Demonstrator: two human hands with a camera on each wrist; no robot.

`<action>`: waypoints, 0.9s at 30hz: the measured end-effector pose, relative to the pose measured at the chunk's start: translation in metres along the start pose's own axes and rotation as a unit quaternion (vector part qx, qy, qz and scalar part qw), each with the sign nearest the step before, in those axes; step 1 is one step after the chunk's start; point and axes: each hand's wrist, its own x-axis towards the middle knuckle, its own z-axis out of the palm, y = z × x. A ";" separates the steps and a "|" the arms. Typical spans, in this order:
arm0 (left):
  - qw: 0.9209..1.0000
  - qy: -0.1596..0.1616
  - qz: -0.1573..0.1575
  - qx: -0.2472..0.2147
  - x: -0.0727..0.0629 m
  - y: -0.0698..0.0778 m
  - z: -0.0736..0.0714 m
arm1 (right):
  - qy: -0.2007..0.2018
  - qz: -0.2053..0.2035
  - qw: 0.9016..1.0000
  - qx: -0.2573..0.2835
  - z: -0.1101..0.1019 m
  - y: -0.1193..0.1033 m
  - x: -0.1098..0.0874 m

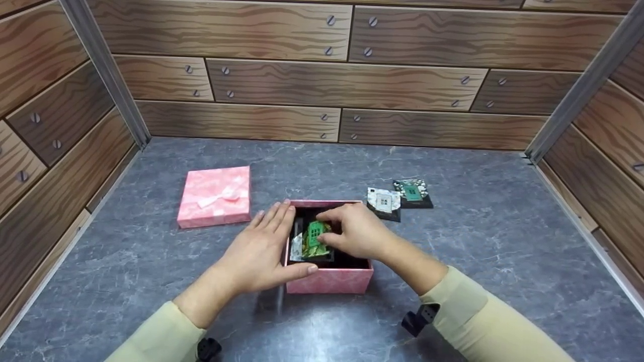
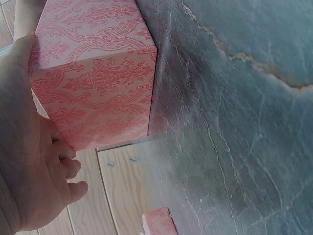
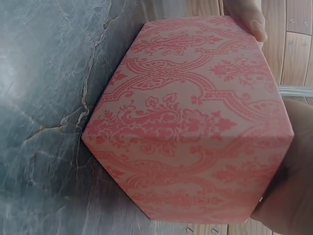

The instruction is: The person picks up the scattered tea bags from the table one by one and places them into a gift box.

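Observation:
A pink patterned box (image 1: 329,280) with a dark inside stands lidless at the middle of the table. Along its left rim lies my left hand (image 1: 259,251), fingers straight, thumb across the front edge. The left wrist view shows that hand (image 2: 34,147) against the box's side wall (image 2: 98,98). My right hand (image 1: 359,231) reaches over the right rim and pinches a small square card with a green panel (image 1: 315,234) and a window-like mark, inside the box. Beneath or beside it shows a pale-and-black card (image 1: 296,249). In the right wrist view the box (image 3: 186,98) hides the fingertips.
A pink lid with a bow (image 1: 216,196) lies back left of the box. Behind the box to the right are a white-and-black square card (image 1: 384,203) and a dark card with a green panel (image 1: 413,192), slightly overlapping. Wood-patterned walls (image 1: 282,80) enclose the table.

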 end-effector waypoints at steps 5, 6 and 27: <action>1.000 0.000 0.004 -0.001 0.001 0.000 0.000 | -0.026 0.011 0.999 -0.036 0.003 -0.003 0.005; 1.000 -0.002 0.003 -0.001 0.001 0.000 0.000 | -0.032 0.015 0.999 -0.040 0.004 -0.003 0.006; 1.000 0.003 0.005 -0.004 0.000 -0.001 0.001 | -0.102 0.039 0.989 -0.099 0.004 -0.008 0.015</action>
